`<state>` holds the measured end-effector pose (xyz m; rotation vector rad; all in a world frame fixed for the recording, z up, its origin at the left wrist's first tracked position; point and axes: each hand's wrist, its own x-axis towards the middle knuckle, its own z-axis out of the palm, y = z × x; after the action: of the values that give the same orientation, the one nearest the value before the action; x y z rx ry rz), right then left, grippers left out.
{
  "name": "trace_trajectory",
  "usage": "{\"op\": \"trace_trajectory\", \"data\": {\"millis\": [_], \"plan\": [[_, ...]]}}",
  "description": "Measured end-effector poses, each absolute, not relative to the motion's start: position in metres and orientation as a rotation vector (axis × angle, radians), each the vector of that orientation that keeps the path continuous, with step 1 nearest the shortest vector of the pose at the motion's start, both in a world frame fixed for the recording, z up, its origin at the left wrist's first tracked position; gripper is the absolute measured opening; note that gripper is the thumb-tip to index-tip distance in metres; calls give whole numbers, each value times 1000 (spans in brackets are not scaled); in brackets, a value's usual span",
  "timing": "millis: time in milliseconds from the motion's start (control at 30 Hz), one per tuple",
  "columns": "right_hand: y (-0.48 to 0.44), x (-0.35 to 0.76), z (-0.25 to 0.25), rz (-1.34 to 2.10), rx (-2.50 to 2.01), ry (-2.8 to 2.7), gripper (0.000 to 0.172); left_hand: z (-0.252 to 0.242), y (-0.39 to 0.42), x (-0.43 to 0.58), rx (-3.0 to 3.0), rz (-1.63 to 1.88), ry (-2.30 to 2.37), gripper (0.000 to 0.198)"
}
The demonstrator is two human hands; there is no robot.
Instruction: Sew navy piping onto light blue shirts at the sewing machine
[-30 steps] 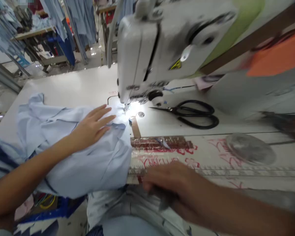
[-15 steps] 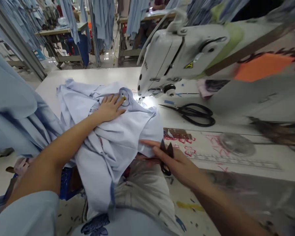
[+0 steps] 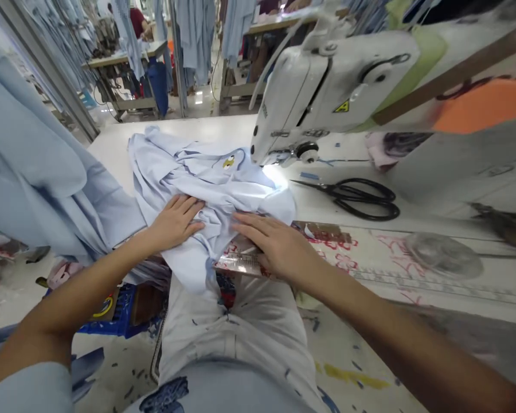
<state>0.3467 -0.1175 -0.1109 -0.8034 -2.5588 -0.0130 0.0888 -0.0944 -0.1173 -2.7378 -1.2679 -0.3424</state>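
Observation:
A light blue garment [image 3: 223, 189] lies bunched on the white sewing table, its right part under the head of the sewing machine [image 3: 301, 103]. A small yellow and white motif shows near its top. My left hand [image 3: 176, 222] rests on the garment's lower left part, fingers spread. My right hand [image 3: 279, 244] lies on its lower right edge, fingers stretched out, above a ruler strip at the table's front edge. The small dark snips are not visible now; the underside of my right hand is hidden.
Large black scissors [image 3: 361, 198] lie right of the needle area. A round clear disc [image 3: 445, 255] sits further right. More blue cloth [image 3: 60, 178] hangs at the left. Below it is a blue crate [image 3: 126, 312]. A person [image 3: 138, 23] sits in the background.
My left hand has slid down towards me off the motif. My right hand has moved up onto the cloth, and the snips it held have gone from sight. The garment's lower part is drawn up.

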Motion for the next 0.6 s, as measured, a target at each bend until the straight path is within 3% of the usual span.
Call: {"op": "trace_trajectory", "data": {"millis": [100,167,233,300,433,600], "plan": [[-127,362,-101,91,-992,-2418,44,-107,-99,91,-2642,-791,-1068,31],[-141,370,-99,231,-1185,-2353,31,-100,-124,86,-2613,-976,-819,29],[-154,373,-98,368,-1336,-2314,20,-98,-152,79,-2683,-892,-636,48],[-162,370,-96,478,-1347,-2304,24,-103,-168,75,-2760,-719,-592,61],[-165,360,-92,571,-1149,-2305,24,-122,-168,70,-2740,-641,-754,41],[-163,361,-102,567,-1028,-2293,17,-125,-161,55,-2826,-480,-662,33]]}}
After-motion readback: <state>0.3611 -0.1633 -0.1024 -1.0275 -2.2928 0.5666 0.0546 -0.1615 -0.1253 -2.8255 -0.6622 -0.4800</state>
